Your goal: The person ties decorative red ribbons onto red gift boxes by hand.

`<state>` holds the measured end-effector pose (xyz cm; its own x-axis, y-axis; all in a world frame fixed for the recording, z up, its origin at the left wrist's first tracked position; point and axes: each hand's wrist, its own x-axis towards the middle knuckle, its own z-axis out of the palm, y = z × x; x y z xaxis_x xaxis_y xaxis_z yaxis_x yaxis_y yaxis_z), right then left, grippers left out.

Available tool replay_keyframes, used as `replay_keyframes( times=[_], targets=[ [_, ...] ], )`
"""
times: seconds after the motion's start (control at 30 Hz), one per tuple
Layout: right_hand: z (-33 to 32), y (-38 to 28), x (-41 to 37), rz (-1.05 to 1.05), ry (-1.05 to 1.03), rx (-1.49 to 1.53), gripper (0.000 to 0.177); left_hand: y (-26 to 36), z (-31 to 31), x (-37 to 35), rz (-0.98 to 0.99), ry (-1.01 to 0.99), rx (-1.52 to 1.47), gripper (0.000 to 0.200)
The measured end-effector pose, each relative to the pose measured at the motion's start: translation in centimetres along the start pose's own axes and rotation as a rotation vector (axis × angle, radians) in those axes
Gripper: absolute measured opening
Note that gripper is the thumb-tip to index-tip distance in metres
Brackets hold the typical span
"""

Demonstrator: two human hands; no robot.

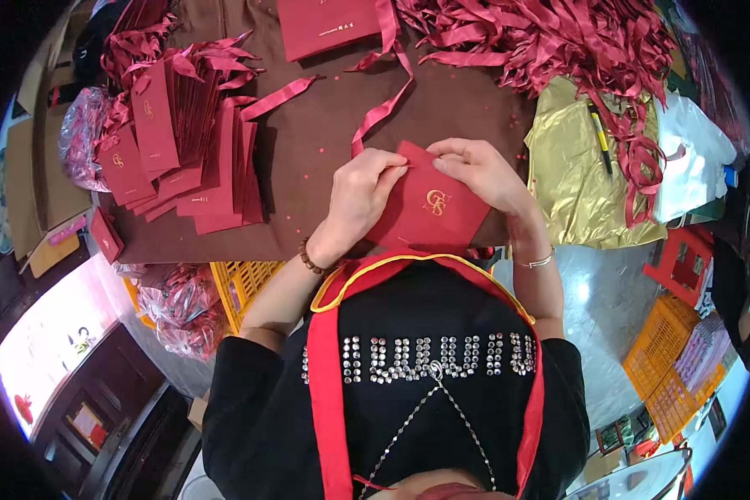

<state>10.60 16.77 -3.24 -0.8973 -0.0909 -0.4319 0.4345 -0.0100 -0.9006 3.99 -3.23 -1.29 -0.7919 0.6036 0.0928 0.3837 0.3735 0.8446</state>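
A red card sleeve [425,208] with gold lettering lies at the table's front edge, between my hands. My left hand [365,187] pinches its upper left edge with thumb and forefinger. At its upper right edge my right hand [481,173] is closed too, thumb against fingers. A loose red ribbon [383,108] trails from the top of the table down to just above my left hand. Whether the ribbon joins this sleeve is hidden.
Red sleeves with ribbons [225,167] are piled at the left. A heap of red ribbons [550,42] lies at the back right, above gold wrapping [567,183] with a yellow-black pen [600,137]. Another red stack [329,29] sits at the back.
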Motion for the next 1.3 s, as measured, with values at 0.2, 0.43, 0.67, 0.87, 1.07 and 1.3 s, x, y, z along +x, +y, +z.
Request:
replay_keyframes(
  times=[0.2,0.43,0.67,0.87,1.07,1.3],
  targets=[
    [0.1,-0.8,-0.3,-0.02,0.003,-0.033,0.031,0.6,0.7,0.4,0.108,0.045,0.051,0.007],
    [0.1,-0.8,-0.3,0.001,-0.003,0.002,0.032,0.6,0.9,0.6,0.187,0.024,0.133,0.007],
    [0.3,-1.1,-0.5,-0.02,-0.01,-0.013,0.033,1.9,0.4,1.2,0.198,-0.065,0.246,0.006],
    [0.8,-2.0,-0.8,0.012,0.01,-0.119,0.028,2.4,0.4,1.5,0.282,-0.167,0.475,0.012],
    [0.5,-1.2,-0.8,0.049,-0.039,0.094,0.027,2.4,0.9,1.1,0.465,-0.119,0.618,0.015],
    [0.7,-1.9,-0.9,0.048,-0.059,0.107,0.026,1.9,0.8,0.7,0.544,-0.113,0.618,0.012]
  ],
)
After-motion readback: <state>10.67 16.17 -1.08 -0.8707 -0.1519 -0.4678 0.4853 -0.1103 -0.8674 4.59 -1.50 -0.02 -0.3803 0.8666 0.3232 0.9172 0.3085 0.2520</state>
